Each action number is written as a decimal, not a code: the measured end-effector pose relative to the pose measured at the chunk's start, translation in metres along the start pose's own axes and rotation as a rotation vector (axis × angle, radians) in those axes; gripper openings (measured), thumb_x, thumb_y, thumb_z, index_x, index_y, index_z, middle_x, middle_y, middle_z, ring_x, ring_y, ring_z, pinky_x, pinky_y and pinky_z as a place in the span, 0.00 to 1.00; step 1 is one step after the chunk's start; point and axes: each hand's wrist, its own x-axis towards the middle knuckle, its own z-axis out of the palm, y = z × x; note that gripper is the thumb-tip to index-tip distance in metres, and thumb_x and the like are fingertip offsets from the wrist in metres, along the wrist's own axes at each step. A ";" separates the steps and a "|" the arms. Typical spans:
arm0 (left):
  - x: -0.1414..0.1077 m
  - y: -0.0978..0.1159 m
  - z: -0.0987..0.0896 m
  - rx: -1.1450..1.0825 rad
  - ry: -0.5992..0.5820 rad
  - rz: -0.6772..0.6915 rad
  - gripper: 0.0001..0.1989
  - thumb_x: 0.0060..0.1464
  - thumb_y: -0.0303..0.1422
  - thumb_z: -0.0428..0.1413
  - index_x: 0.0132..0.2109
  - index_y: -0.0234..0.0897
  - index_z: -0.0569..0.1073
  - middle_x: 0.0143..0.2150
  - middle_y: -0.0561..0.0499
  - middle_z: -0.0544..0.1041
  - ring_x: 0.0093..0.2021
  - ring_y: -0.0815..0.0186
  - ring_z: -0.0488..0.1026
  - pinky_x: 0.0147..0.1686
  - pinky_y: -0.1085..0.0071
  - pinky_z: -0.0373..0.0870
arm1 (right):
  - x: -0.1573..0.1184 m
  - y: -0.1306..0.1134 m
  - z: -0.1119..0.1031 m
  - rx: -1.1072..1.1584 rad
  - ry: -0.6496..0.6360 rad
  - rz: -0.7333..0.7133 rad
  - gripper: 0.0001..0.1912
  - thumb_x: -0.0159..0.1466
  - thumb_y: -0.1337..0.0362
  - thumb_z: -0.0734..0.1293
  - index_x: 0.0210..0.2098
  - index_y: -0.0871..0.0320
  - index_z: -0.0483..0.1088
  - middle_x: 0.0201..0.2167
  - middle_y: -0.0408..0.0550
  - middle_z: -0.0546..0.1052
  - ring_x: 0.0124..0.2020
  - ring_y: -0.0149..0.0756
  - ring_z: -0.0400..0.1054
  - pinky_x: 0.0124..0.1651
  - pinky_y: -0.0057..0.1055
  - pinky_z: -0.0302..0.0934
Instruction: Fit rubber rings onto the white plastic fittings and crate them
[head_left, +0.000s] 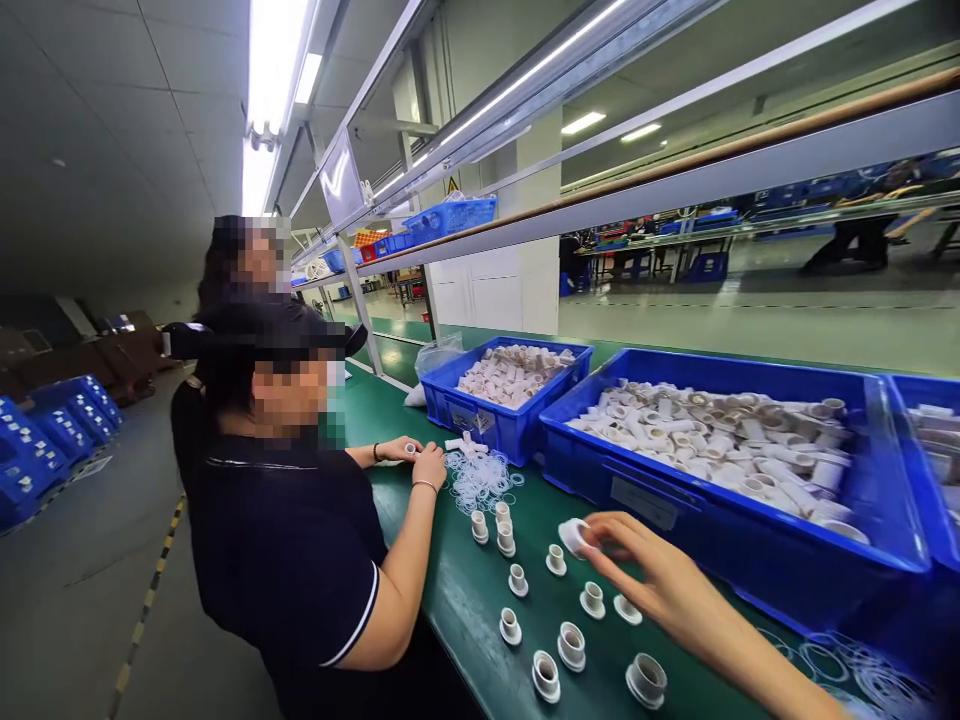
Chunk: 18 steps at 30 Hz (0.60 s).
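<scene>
My right hand [637, 565] reaches in from the lower right, over the green bench. Its thumb and fingers are closed on a white plastic flanged fitting [574, 537], slightly blurred and held just above the surface. Below and left of it stand several similar fittings, flange down, including one by the bench's front [546, 677], a larger one [646, 680] and one partly behind my fingers [628, 609]. My left hand is out of view.
Blue bins, a big one [720, 540] and a smaller one [480, 425], hold piled white fittings. Thin rings [484, 482] lie heaped near a co-worker's hands [416, 455]; more rings [855, 670] lie at lower right. The co-worker [292, 540] sits left. A shelf [480, 235] runs above.
</scene>
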 end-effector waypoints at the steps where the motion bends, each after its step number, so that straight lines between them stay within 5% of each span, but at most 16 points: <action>1: -0.003 0.001 -0.010 0.018 0.063 0.009 0.17 0.60 0.45 0.55 0.52 0.44 0.72 0.52 0.46 0.75 0.50 0.59 0.72 0.46 0.59 0.75 | 0.018 -0.004 0.010 -0.003 -0.033 -0.023 0.18 0.70 0.47 0.57 0.39 0.51 0.70 0.45 0.51 0.74 0.42 0.42 0.72 0.44 0.37 0.71; 5: -0.005 0.001 -0.065 0.087 0.287 0.058 0.18 0.60 0.45 0.55 0.51 0.38 0.72 0.50 0.45 0.76 0.47 0.61 0.74 0.46 0.57 0.75 | 0.062 -0.006 0.051 -0.174 -0.159 -0.081 0.13 0.71 0.55 0.56 0.41 0.53 0.69 0.45 0.49 0.73 0.39 0.38 0.72 0.43 0.35 0.68; 10: 0.006 -0.002 -0.124 0.180 0.491 0.139 0.16 0.59 0.45 0.56 0.46 0.36 0.74 0.43 0.47 0.78 0.44 0.60 0.75 0.43 0.57 0.74 | 0.072 0.006 0.089 -0.424 -0.279 -0.094 0.07 0.66 0.65 0.62 0.39 0.55 0.73 0.43 0.51 0.73 0.40 0.40 0.73 0.44 0.35 0.67; 15: 0.017 -0.016 -0.134 0.195 0.654 0.188 0.19 0.59 0.48 0.55 0.40 0.35 0.74 0.38 0.49 0.77 0.41 0.62 0.74 0.42 0.59 0.74 | 0.079 0.002 0.110 -0.543 -0.309 -0.060 0.06 0.58 0.73 0.65 0.31 0.59 0.75 0.41 0.57 0.76 0.42 0.49 0.73 0.41 0.37 0.68; 18: 0.020 -0.023 -0.129 0.139 0.737 0.194 0.19 0.58 0.48 0.56 0.37 0.35 0.74 0.33 0.50 0.77 0.38 0.63 0.74 0.40 0.60 0.73 | 0.077 -0.008 0.093 -0.562 -0.296 -0.056 0.08 0.60 0.72 0.64 0.36 0.59 0.75 0.44 0.58 0.76 0.42 0.49 0.73 0.42 0.39 0.69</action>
